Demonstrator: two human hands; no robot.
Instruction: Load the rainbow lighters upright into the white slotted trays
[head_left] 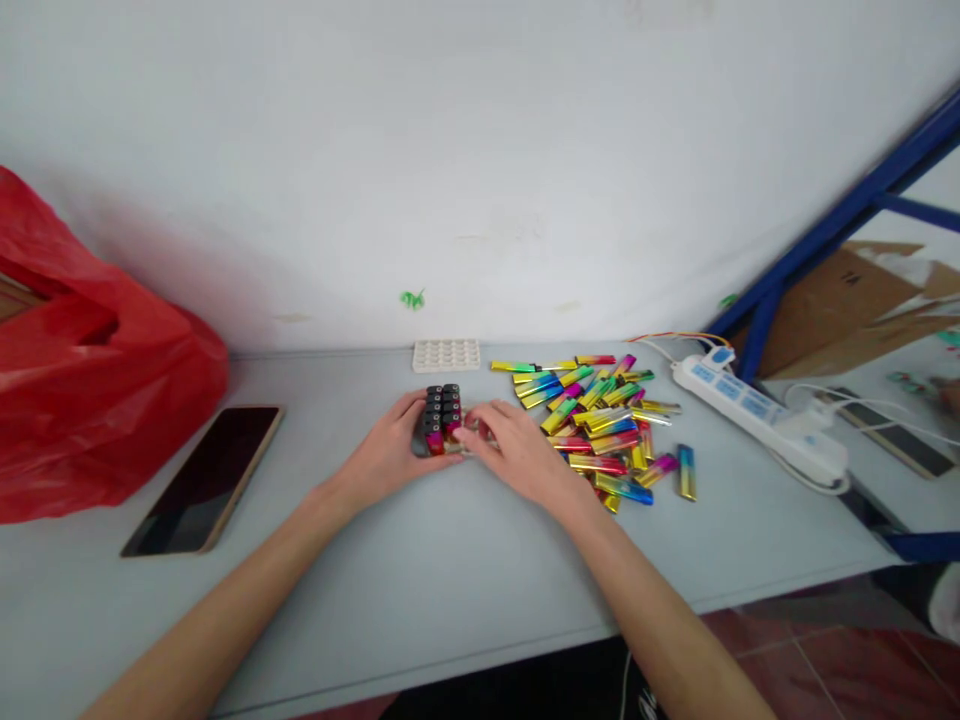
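Note:
Two rows of upright, lighter-shaped pieces (pixel 451 407) with black tops and shiny purple-red bodies stand close together on the table. My left hand (pixel 394 440) is wrapped round their left side, thumb in front and fingers behind. Curled against the right side of the group is my right hand (pixel 510 445); its fingers are pressed together by a pale holder (pixel 471 422), and whatever they grip is hidden. Right of that hand lies a loose pile of shiny rainbow-coloured lighter-shaped pieces (pixel 600 420). A white tray with a grid of slots (pixel 446 355) rests against the wall.
A large phone or tablet (pixel 206 480) lies at the left beside a red plastic bag (pixel 97 390). On the right are a white power strip (pixel 757 410) with cables, a blue metal frame (pixel 832 230) and a cardboard box (pixel 832 310). The grey table (pixel 450 580) meets the wall.

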